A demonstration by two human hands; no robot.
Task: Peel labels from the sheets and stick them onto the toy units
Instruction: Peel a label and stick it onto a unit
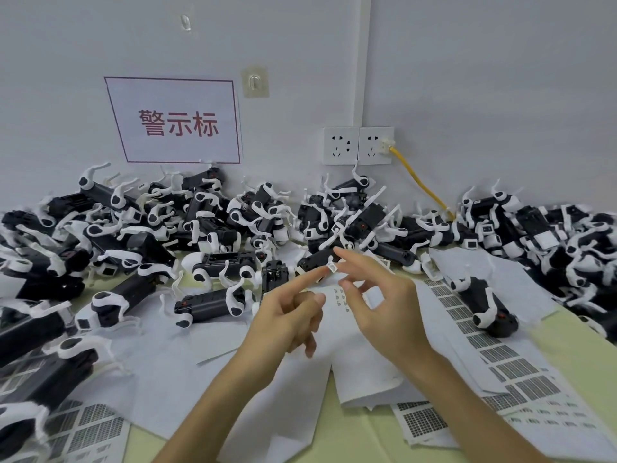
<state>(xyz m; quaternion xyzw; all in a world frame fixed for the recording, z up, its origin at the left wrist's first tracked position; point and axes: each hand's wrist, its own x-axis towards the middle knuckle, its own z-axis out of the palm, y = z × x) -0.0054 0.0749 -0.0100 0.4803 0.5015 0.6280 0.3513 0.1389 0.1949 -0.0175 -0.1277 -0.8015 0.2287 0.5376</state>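
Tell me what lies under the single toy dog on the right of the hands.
The toy dog lies on a white paper sheet, beside a label sheet. What is printed beneath its body is covered.

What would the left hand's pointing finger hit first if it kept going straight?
The small label right at the tip of the left hand, which it seems to touch. Just past it are the fingers of the right hand, though depth is hard to judge.

Pale grey walls [467,78] carry a red-bordered sign [177,121], two adhesive hooks [255,82] and twin sockets [358,146] with a yellow cable [420,182], above a pale-yellow tabletop [567,335].
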